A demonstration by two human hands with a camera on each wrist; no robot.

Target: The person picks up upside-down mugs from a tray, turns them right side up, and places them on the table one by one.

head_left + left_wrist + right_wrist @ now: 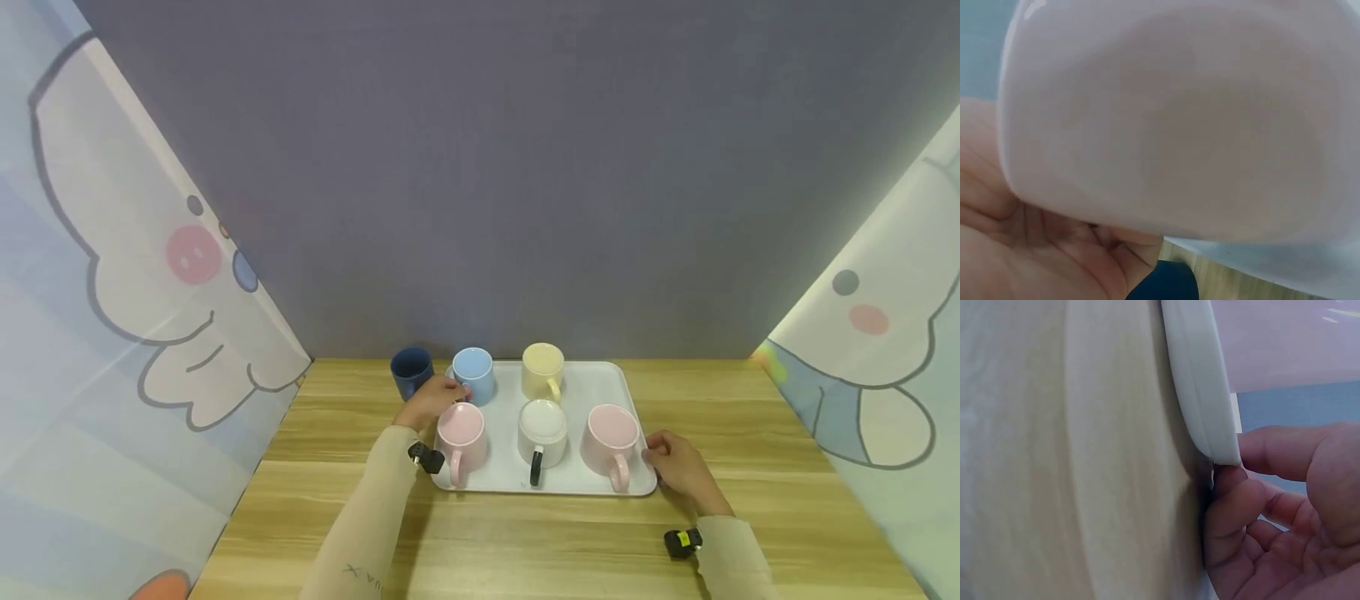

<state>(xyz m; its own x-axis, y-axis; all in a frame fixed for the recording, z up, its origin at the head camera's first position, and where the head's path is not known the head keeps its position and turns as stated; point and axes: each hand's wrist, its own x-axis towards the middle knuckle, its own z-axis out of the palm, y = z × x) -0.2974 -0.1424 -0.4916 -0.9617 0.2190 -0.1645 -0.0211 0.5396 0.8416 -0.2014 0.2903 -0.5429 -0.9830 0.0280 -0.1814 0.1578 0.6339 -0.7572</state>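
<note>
My left hand (433, 398) reaches over the left side of a white tray (498, 477). Its fingertips meet the handle side of a light blue mug (480, 385) and appear to pinch the handle. Just in front of that hand stands a pink mug (462, 442), which fills most of the left wrist view and hides the fingertips there. On the other side, my right hand (681, 468) grips the tray's rim (1200, 381) near its front right corner, thumb on top and fingers curled below. A second pink mug (609, 442) stands close by inside the tray.
Outside the tray, a navy mug (412, 372) stands at its back left, beside my left hand. A yellow mug (542, 375) and a white mug with a black handle (542, 435) stand mid-tray. Wooden tabletop (525, 550) meets a grey wall (525, 208) behind.
</note>
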